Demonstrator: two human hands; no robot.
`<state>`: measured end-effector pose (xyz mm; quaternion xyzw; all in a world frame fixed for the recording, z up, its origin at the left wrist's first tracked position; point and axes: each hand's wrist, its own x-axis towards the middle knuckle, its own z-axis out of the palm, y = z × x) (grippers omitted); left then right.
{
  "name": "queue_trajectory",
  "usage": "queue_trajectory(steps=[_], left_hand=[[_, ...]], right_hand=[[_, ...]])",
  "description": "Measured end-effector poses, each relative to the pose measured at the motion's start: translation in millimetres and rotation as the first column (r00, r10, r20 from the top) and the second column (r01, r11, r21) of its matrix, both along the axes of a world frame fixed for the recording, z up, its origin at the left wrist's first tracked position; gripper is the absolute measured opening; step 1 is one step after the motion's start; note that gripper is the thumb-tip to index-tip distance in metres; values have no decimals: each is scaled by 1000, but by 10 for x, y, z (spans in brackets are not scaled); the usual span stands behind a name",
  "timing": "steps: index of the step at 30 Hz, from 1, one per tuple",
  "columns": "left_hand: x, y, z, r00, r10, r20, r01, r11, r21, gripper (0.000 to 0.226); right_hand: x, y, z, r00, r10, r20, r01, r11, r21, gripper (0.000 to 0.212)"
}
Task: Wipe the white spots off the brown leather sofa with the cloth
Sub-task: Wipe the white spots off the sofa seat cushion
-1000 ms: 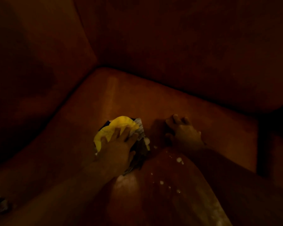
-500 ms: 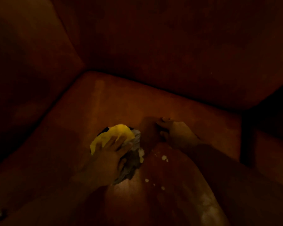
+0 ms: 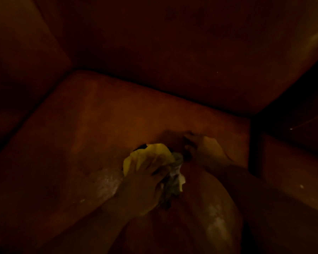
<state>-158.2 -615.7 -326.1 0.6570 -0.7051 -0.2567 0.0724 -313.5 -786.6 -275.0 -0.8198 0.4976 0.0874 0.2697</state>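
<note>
The scene is very dim. My left hand (image 3: pixel 143 182) presses flat on a bunched yellow and grey cloth (image 3: pixel 149 156), which lies on the brown leather sofa seat (image 3: pixel 99 116) at the crease beside a rounded front cushion (image 3: pixel 200 208). My right hand (image 3: pixel 206 149) rests on the seat just right of the cloth, fingers bent and holding nothing. A faint whitish smear (image 3: pixel 106 182) shows left of my left wrist. Another smear (image 3: pixel 217 219) lies on the rounded cushion. No distinct white spots show near the cloth.
The sofa backrest (image 3: pixel 173 52) rises behind the seat and the armrest (image 3: pixel 17 61) stands at the left. A dark gap (image 3: pixel 253 140) separates this seat from another cushion (image 3: pixel 292 171) at the right, which carries a few pale specks.
My left hand has slid the cloth to the right over the white spots on the rounded cushion; those spots no longer show. My right hand stays on the seat.
</note>
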Motion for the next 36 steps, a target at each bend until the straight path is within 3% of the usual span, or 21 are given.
queue_trajectory(steps=[5, 9, 13, 16, 18, 23, 26, 29, 32, 34, 36], left_hand=[[288, -154, 94, 991, 20, 134, -30, 997, 76, 57], [-36, -571, 88, 988, 103, 111, -111, 991, 69, 58], [-271, -421, 97, 993, -10, 122, 11, 1000, -7, 55], [-126, -281, 176, 982, -153, 112, 146, 987, 69, 57], [14, -359, 206, 978, -173, 115, 159, 981, 115, 57], [-319, -599, 171, 991, 47, 128, -55, 997, 60, 58], [-438, -477, 196, 991, 1, 137, -8, 999, 48, 57], [-368, -494, 396, 999, 0, -45, 4, 996, 87, 48], [-99, -616, 671, 951, 200, -237, -189, 980, 69, 36], [197, -571, 823, 926, 310, -216, -311, 950, 26, 35], [491, -378, 881, 918, 375, -128, -378, 926, 5, 34]], right_hand=[[-2, 75, 6, 999, -32, 26, 32, 999, 4, 44], [-93, 112, -24, 996, 1, 87, 0, 1000, -14, 41], [-182, 163, -38, 982, 1, 188, 6, 999, -38, 38], [-224, 226, 14, 991, 32, 129, -31, 999, -9, 42], [-268, 267, 43, 982, 68, 173, -62, 997, -38, 43], [-378, 269, -17, 966, 12, 258, 17, 994, -109, 40], [-379, 334, 18, 961, -37, 275, 62, 995, -82, 35], [-371, 439, 153, 966, 38, 257, -18, 997, -81, 38], [-310, 491, 222, 971, 111, 210, -87, 989, -121, 41], [-178, 545, 186, 976, 106, 192, -94, 993, -71, 38], [-6, 681, 79, 984, 141, 112, -147, 988, 54, 58]])
